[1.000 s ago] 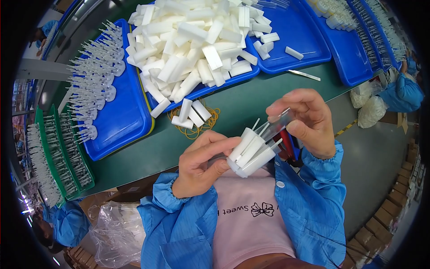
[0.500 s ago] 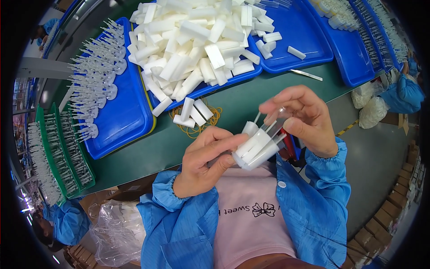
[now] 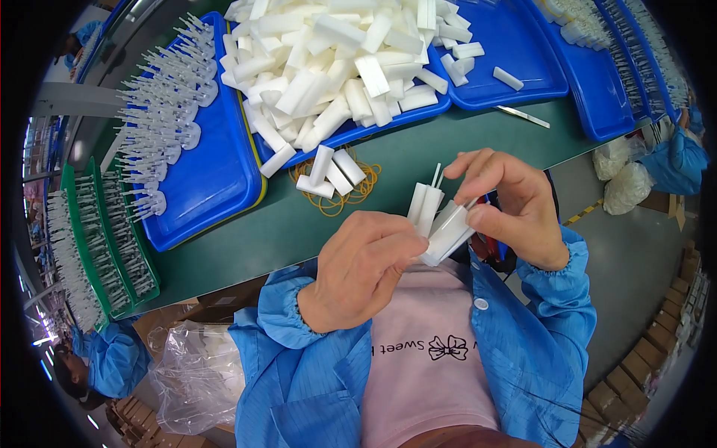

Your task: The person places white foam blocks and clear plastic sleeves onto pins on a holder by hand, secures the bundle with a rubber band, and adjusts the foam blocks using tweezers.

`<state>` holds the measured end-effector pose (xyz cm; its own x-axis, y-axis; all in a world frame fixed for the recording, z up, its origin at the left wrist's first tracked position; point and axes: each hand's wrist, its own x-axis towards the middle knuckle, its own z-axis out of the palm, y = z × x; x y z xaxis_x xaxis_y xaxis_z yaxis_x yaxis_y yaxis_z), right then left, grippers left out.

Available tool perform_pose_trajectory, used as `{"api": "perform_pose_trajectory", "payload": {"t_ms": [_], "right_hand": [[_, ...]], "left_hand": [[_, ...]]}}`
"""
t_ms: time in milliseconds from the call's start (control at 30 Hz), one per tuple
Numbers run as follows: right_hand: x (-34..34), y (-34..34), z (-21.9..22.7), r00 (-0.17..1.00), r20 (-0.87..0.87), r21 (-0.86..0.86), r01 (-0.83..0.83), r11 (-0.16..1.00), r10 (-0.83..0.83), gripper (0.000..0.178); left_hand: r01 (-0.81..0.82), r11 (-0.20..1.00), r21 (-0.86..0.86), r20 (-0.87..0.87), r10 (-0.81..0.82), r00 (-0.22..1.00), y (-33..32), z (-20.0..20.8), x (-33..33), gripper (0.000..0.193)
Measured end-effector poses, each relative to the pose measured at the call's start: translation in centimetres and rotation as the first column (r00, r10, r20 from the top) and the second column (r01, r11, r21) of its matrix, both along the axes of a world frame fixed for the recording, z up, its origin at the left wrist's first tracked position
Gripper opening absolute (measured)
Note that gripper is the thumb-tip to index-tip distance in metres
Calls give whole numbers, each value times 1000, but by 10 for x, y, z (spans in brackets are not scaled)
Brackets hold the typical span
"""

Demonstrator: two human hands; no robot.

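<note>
In front of my chest, my left hand (image 3: 366, 269) is closed on the lower end of a bundle of white foam blocks (image 3: 424, 205). Thin pale rods (image 3: 438, 175) stick out of the bundle's upper end. Part of its lower end is hidden behind my left fingers. My right hand (image 3: 515, 201) is at the bundle's right side, thumb and forefinger pinched around a thin rod (image 3: 470, 203) by the right-hand block (image 3: 451, 233). Just beyond my left hand, several loose foam blocks (image 3: 320, 166) lie on yellow rubber bands (image 3: 366, 183).
A blue tray (image 3: 351, 131) heaped with foam blocks stands ahead. Blue trays (image 3: 216, 201) flank it, the left one with white bristly parts (image 3: 160, 112). Tweezers (image 3: 524, 116) lie on the green table (image 3: 224, 261). Green racks (image 3: 97, 246) stand at left; co-workers in blue (image 3: 116, 362) sit nearby.
The foam bundle has tilted more upright, and its blocks have spread apart. My left hand has moved rightward around its base. My right fingers have come lower, onto a rod.
</note>
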<state>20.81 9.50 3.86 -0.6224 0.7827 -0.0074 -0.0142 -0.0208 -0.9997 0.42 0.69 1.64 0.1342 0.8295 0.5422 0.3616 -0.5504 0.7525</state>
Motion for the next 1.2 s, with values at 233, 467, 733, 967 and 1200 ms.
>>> {"api": "perform_pose_trajectory", "payload": {"t_ms": [233,467,733,967,1200], "right_hand": [[0,-9,-4,997,-49,62,56,996,-53,18],[-2,0,-8,984,-148,-23,97,995,-100,16],[-6,1,-6,978,-179,38,112,993,-104,16],[-5,5,-4,989,-127,126,95,988,-79,19],[14,138,22,920,221,597,135,791,-324,28]], "left_hand": [[-66,997,50,-49,68,996,1,-4,3,47],[-217,976,2,111,215,970,8,-5,-1,41],[-38,964,-264,227,100,969,12,-9,-15,36],[-4,950,-311,227,79,971,16,-6,-15,22],[-93,941,-326,105,134,985,20,-6,-22,19]]}}
